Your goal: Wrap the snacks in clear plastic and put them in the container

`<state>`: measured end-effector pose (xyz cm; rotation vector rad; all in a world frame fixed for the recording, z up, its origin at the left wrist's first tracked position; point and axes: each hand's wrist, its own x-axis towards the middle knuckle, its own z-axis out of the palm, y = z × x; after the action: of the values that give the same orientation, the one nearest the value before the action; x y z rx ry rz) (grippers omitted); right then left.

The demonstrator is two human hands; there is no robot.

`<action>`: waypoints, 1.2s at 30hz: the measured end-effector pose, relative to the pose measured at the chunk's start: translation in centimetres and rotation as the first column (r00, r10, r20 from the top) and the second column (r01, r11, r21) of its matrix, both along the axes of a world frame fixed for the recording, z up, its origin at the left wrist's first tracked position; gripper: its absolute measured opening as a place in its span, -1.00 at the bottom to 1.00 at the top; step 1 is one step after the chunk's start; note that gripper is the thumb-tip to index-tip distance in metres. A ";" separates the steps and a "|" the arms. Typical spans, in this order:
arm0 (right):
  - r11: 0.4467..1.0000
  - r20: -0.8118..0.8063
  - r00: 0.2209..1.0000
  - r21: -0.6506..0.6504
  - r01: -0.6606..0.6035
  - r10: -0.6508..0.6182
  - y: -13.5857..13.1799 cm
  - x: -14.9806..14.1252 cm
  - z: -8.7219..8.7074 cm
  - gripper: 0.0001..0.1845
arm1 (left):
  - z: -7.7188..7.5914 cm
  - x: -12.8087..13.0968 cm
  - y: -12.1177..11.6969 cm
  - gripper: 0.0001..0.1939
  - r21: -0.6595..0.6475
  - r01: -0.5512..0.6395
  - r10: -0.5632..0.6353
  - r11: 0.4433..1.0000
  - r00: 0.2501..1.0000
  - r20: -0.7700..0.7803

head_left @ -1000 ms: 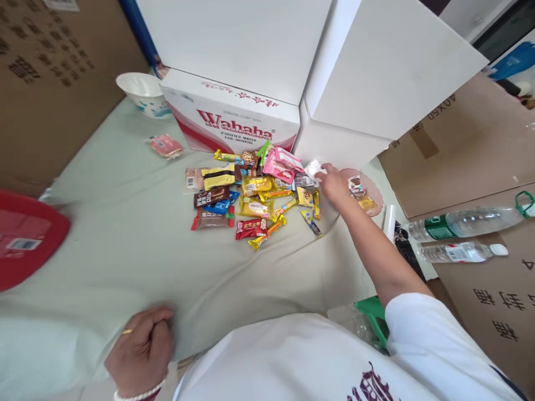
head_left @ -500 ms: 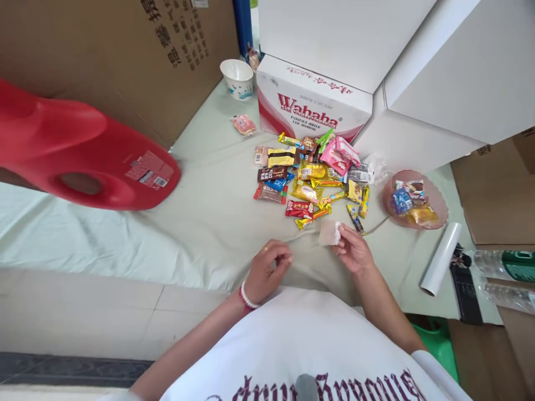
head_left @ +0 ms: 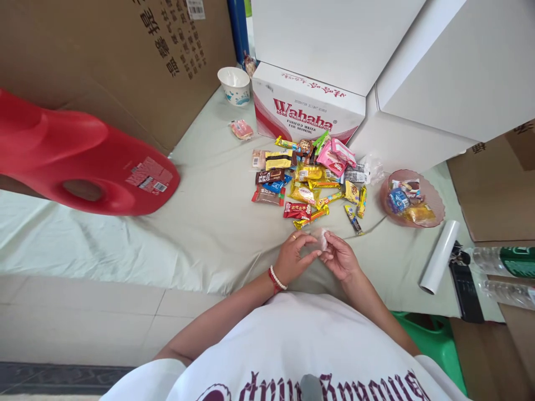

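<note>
A small translucent plastic packet with a white edge is between my two hands, just in front of the pile of wrapped snacks. My right hand pinches its right side between thumb and fingers. From the left, my left hand has its thumb and forefinger curved onto the packet's near left edge; the exact contact is partly hidden. What the packet contains is too small to make out. Closest to the hands lie a yellow stick wrapper, a red candy packet and a dark-and-yellow stick.
A pink bowl with several snacks stands to the right, near a white roll and a black object. Behind the pile is a Wahaha box. A paper cup, pink packet and large red jug are leftward.
My left hand has moved right and up to meet the packet. My right hand has shifted slightly left, and the packet now appears narrower, turned edge-on or folded.
</note>
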<state>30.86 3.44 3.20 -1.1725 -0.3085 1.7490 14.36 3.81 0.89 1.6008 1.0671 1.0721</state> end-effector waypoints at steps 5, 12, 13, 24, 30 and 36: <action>0.999 0.016 0.999 0.013 -0.049 0.048 0.0 -0.4 0.1 -0.68 | 0.0 0.1 0.0 -0.80 -0.050 -0.018 0.019 0.999 1.000 0.011; 0.943 0.433 0.895 0.245 -0.227 0.104 -0.6 -0.3 1.0 -0.64 | 1.0 -0.1 0.4 -0.83 -0.196 -0.055 0.073 0.979 0.994 0.086; 0.939 0.468 0.878 0.248 -0.237 0.098 -0.5 0.1 1.1 -0.66 | 1.1 -0.3 0.4 -0.84 -0.234 -0.055 0.087 0.971 0.988 0.129; 0.966 0.326 0.934 0.157 -0.206 0.146 -0.5 2.7 1.8 -0.63 | 1.8 -2.6 0.6 -0.74 -0.645 0.224 0.351 0.731 0.687 0.636; 0.956 0.302 0.933 0.154 -0.249 0.195 -0.9 3.5 1.8 -0.55 | 1.5 -3.5 0.8 -0.77 -0.702 0.326 0.450 0.633 0.583 0.676; 0.964 0.355 0.924 0.162 -0.211 0.143 -0.7 3.8 2.0 -0.63 | 1.2 -4.4 0.5 -0.69 -0.725 0.332 0.367 0.604 0.691 0.622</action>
<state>34.68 2.77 5.19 -1.3310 -0.8021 1.6174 9.97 4.26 2.04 0.3089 0.7891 0.8877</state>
